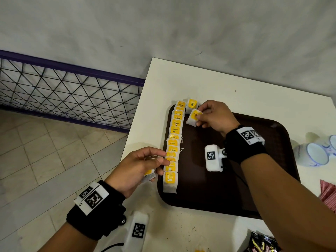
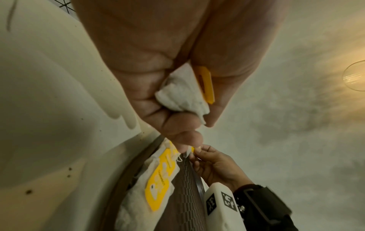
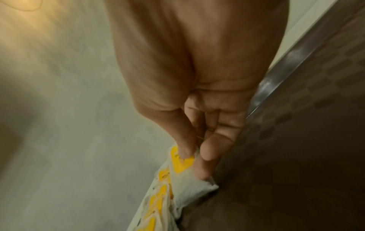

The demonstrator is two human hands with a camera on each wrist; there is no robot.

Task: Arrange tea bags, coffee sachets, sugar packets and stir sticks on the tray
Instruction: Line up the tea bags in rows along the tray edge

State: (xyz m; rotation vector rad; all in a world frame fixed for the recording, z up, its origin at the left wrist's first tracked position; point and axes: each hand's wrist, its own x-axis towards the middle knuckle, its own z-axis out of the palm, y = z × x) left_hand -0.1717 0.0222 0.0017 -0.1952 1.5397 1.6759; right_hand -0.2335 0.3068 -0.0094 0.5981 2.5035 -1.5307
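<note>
Right hand (image 1: pixel 215 115): forearm reaching across the brown tray (image 1: pixel 218 188) from its near right side, wrist bent toward the far left corner. Thumb and fingertips (image 3: pixel 204 154) pinch one tea bag (image 1: pixel 193 117) by its yellow tag; the other fingers are loosely curled. The bag is tilted, its lower edge close to the tray floor; whether it touches cannot be told.

Left hand (image 1: pixel 138 168): held palm inward just off the tray's left rim, forearm coming up from the near left. Fingers curled round a small bunch of tea bags (image 2: pixel 183 93) held in the palm, white paper and a yellow tag showing between thumb and fingers. Thumb and forefinger tips reach to the near end of the row.

Row of tea bags (image 1: pixel 173 142): overlapping, yellow tags up, running along the tray's left edge from beside the left hand to just left of the right hand.

Single tea bag (image 1: pixel 192 104): lying at the far left corner, just beyond the right hand's pinched bag.

White table (image 1: pixel 200 82): under the tray.

Blue-and-white cups (image 1: pixel 316 153): right of the right forearm, off the tray.

Dark sachets (image 1: pixel 261 242): near the right elbow.
</note>
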